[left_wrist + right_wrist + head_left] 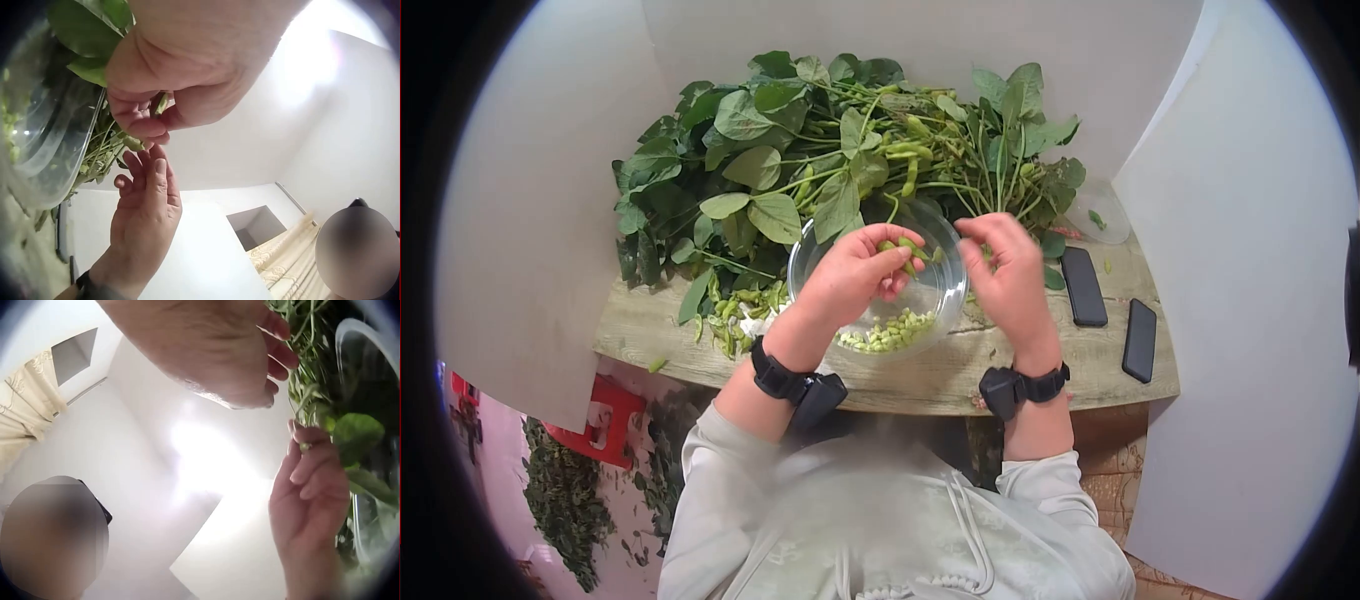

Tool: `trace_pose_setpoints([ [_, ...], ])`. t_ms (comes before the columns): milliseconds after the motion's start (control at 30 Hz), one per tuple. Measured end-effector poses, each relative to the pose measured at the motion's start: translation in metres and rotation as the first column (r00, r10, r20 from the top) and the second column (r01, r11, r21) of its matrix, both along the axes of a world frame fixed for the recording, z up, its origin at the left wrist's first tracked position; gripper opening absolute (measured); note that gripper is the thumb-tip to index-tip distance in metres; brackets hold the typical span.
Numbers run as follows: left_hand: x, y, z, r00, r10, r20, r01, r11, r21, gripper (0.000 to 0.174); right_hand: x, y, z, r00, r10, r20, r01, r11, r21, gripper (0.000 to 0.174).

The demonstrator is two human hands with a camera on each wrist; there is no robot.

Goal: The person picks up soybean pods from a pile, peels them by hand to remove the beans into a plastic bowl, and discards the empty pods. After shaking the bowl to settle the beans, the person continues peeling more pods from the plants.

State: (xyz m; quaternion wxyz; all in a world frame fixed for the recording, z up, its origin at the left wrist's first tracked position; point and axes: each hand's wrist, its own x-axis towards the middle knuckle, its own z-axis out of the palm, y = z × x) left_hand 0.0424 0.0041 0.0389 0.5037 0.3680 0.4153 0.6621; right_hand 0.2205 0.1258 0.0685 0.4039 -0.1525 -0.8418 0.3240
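Note:
My left hand (855,272) pinches green soybean pods (912,250) over a clear plastic bowl (962,292). Shelled pale-green beans (890,331) lie in the bottom of that bowl. To the right, my right hand (1008,278) hovers by the bowl's rim, fingers loosely bent and apart from the left hand, with nothing visible in them. In the left wrist view, a bit of pod (161,105) shows between the left thumb and fingers. The right wrist view has the right hand (219,353) with its fingers spread beside the left hand (312,487).
A big heap of leafy soybean plants (745,115) fills the table's back. Loose pods (730,322) lie left of the bowl. Two dark phones (1084,287) rest at the right. White panels (1250,300) flank the table, and a red stool (612,425) stands below at left.

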Motion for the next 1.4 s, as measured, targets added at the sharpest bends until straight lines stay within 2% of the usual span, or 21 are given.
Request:
trace_pose_setpoints([
  [33, 0.0, 0.0, -0.001, 1.0, 0.01, -0.025, -0.01, 1.0, 0.017, 0.018, -0.003, -0.004, -0.001, 1.0, 0.005, -0.009, -0.004, 1.0, 0.013, 0.024],
  [100, -0.002, 0.0, -0.005, 1.0, 0.019, -0.001, -0.019, 0.998, 0.056, 0.017, -0.01, -0.007, -0.004, 0.989, 0.138, 0.06, -0.147, 0.966, 0.212, 0.023],
  [233, -0.001, -0.006, -0.011, 0.996, 0.07, 0.062, -0.073, 0.996, 0.059, 0.015, -0.023, -0.007, -0.009, 0.979, 0.183, 0.091, -0.203, 0.912, 0.357, 0.019],
  [367, 0.004, -0.02, -0.014, 0.99, 0.137, 0.044, -0.137, 0.991, 0.008, 0.014, -0.028, -0.007, -0.011, 0.961, 0.245, 0.127, -0.271, 0.92, 0.282, 0.015],
  [433, 0.009, -0.025, -0.013, 0.985, 0.172, 0.003, -0.172, 0.984, -0.041, 0.016, -0.027, -0.007, -0.011, 0.916, 0.296, 0.27, -0.321, 0.945, 0.054, 0.011],
  [467, 0.01, -0.026, -0.01, 0.985, 0.174, 0.001, -0.174, 0.984, -0.039, 0.016, -0.028, -0.007, -0.013, 0.916, 0.297, 0.268, -0.323, 0.945, 0.057, 0.011],
  [533, 0.013, -0.027, -0.008, 0.946, 0.269, -0.18, -0.284, 0.957, -0.064, 0.016, -0.031, -0.006, -0.023, 0.931, 0.323, 0.172, -0.344, 0.933, 0.108, 0.008],
  [567, 0.013, -0.026, -0.011, 0.946, 0.272, -0.178, -0.287, 0.956, -0.062, 0.016, -0.031, -0.006, -0.028, 0.929, 0.326, 0.175, -0.347, 0.931, 0.11, 0.008],
  [633, 0.012, -0.024, -0.018, 0.871, 0.258, -0.418, -0.293, 0.956, -0.022, 0.017, -0.032, -0.005, -0.035, 0.955, 0.289, 0.072, -0.297, 0.941, 0.16, 0.007],
  [667, 0.014, -0.025, -0.02, 0.872, 0.257, -0.416, -0.293, 0.956, -0.025, 0.017, -0.031, -0.003, -0.036, 0.954, 0.289, 0.074, -0.297, 0.942, 0.158, 0.007],
  [733, 0.022, -0.03, -0.016, 0.728, 0.292, -0.62, -0.354, 0.935, 0.025, 0.018, -0.028, 0.0, -0.037, 0.953, 0.301, 0.037, -0.302, 0.932, 0.199, 0.006],
  [767, 0.024, -0.032, -0.018, 0.731, 0.286, -0.619, -0.355, 0.935, 0.013, 0.018, -0.028, 0.003, -0.038, 0.952, 0.303, 0.039, -0.305, 0.934, 0.187, 0.006],
  [833, 0.028, -0.041, -0.025, 0.81, 0.414, -0.416, -0.406, 0.907, 0.113, 0.021, -0.028, 0.007, -0.039, 0.97, 0.238, -0.055, -0.222, 0.952, 0.211, 0.006],
  [933, 0.018, -0.073, -0.026, 0.787, 0.527, -0.322, -0.499, 0.85, 0.171, 0.023, -0.027, 0.009, -0.041, 0.975, 0.186, -0.121, -0.168, 0.976, 0.139, 0.006],
  [1033, -0.002, -0.091, -0.03, 0.591, 0.76, -0.271, -0.744, 0.643, 0.181, 0.026, -0.026, 0.005, -0.039, 0.975, 0.189, -0.118, -0.177, 0.978, 0.109, 0.007],
  [1067, -0.01, -0.094, -0.035, 0.563, 0.803, -0.193, -0.784, 0.594, 0.18, 0.028, -0.026, 0.003, -0.039, 0.97, 0.207, -0.129, -0.191, 0.974, 0.125, 0.007],
  [1167, -0.034, -0.098, -0.052, 0.576, 0.801, -0.162, -0.781, 0.598, 0.179, 0.029, -0.029, 0.003, -0.04, 0.954, 0.255, -0.157, -0.228, 0.958, 0.173, 0.007],
  [1233, -0.044, -0.094, -0.068, 0.642, 0.766, -0.032, -0.757, 0.64, 0.13, 0.03, -0.028, 0.004, -0.042, 0.959, 0.242, -0.147, -0.219, 0.963, 0.154, 0.007],
  [1267, -0.05, -0.092, -0.079, 0.641, 0.767, -0.035, -0.758, 0.639, 0.127, 0.03, -0.028, 0.006, -0.042, 0.964, 0.228, -0.133, -0.209, 0.967, 0.144, 0.008],
  [1333, -0.062, -0.089, -0.101, 0.708, 0.701, 0.083, -0.704, 0.71, 0.006, 0.036, -0.027, 0.007, -0.042, 0.967, 0.216, -0.139, -0.196, 0.97, 0.141, 0.008],
  [1400, -0.069, -0.097, -0.11, 0.698, 0.713, 0.06, -0.714, 0.7, -0.012, 0.042, -0.028, 0.008, -0.043, 0.968, 0.21, -0.14, -0.192, 0.973, 0.131, 0.009],
])
